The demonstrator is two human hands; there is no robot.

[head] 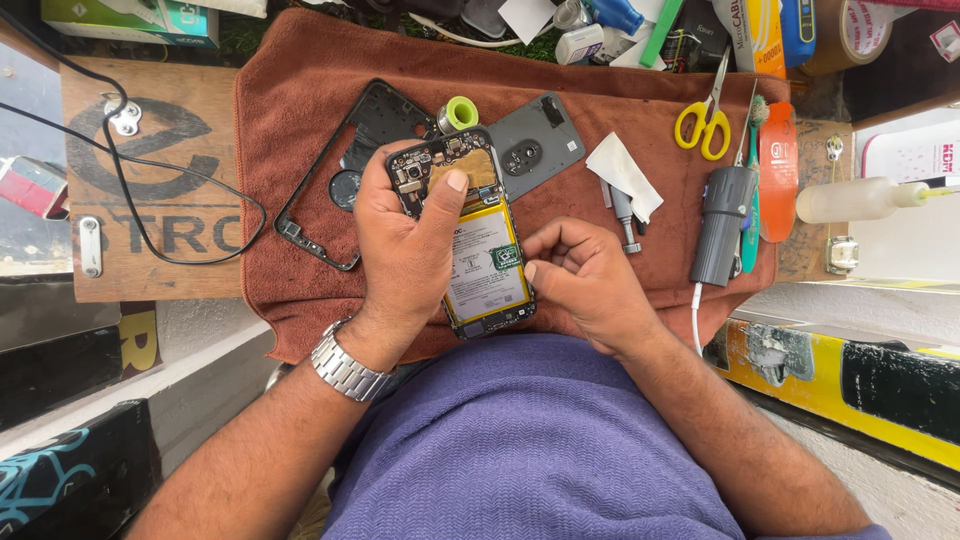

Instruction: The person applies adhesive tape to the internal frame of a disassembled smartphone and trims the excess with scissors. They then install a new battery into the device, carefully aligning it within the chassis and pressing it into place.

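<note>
An opened smartphone (482,262) with its back removed shows a white battery and circuit board. My left hand (405,245) grips it from the left, thumb pressed on the copper-coloured patch near the top. My right hand (585,280) holds the phone's right edge, fingers curled, thumb against the battery side. The phone is held above a brown towel (300,90). A grey back cover (535,145) and a black mid frame (345,150) lie on the towel behind it.
Yellow-handled scissors (705,120), a dark grey cylindrical tool (722,225), an orange tool (778,170), a white tissue (622,172), a small screwdriver (625,215) and a green tape roll (459,113) lie on the towel. A clear squeeze bottle (860,198) sits right. A black cable (150,165) loops left.
</note>
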